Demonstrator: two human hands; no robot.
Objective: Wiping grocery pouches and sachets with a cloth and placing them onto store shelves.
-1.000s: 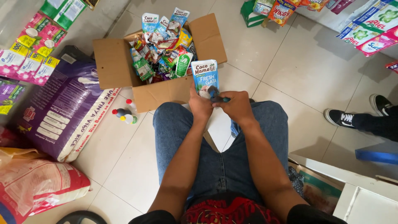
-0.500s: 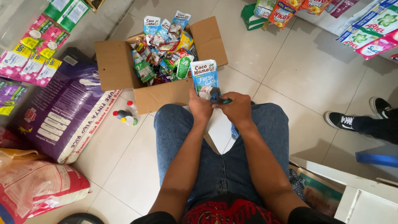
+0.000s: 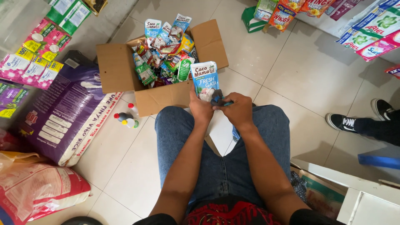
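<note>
Plainly, with the left hand [image 3: 201,106] pinching the blue pouch [image 3: 205,80] by its bottom edge and the right hand [image 3: 237,107] gripping a small dark tool [image 3: 216,98] against it, the pouch could slip or tear, dropping toward the box [image 3: 160,98] at 11 o'clock.

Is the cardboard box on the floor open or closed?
Open: the cardboard box has its flaps spread outward, and colourful sachets show inside.

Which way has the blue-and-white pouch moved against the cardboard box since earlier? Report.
No visible move: the pouch in the left hand still stands at the cardboard box's near right corner, the right hand's dark tool at its base.
</note>
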